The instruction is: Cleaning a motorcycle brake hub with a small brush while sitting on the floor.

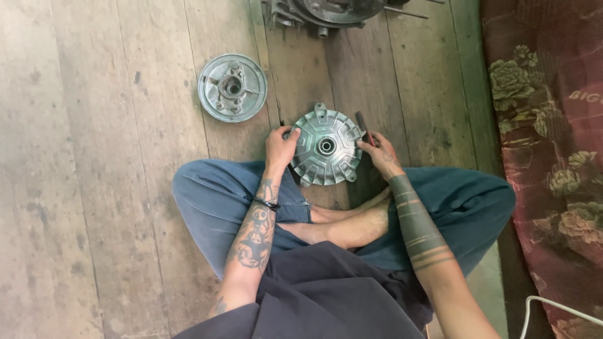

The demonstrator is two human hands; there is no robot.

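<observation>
Both hands grasp the ribbed metal hub [326, 148] by its rim: left hand [279, 147] at nine o'clock, right hand [380, 154] at three; open floor [94, 188] lies leftward.

Dull grey cast-metal ribbed hub cover [326, 148], matt and scuffed, second tarnished metal disc [232, 87] beyond it, on a rough, weathered wooden plank floor [94, 157], floral woven cloth [553, 125] beside it

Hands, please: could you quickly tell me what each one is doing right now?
Left hand: gripping the left edge of the ribbed metal hub.
Right hand: closed on a small dark tool, beside the hub's right edge.
</observation>
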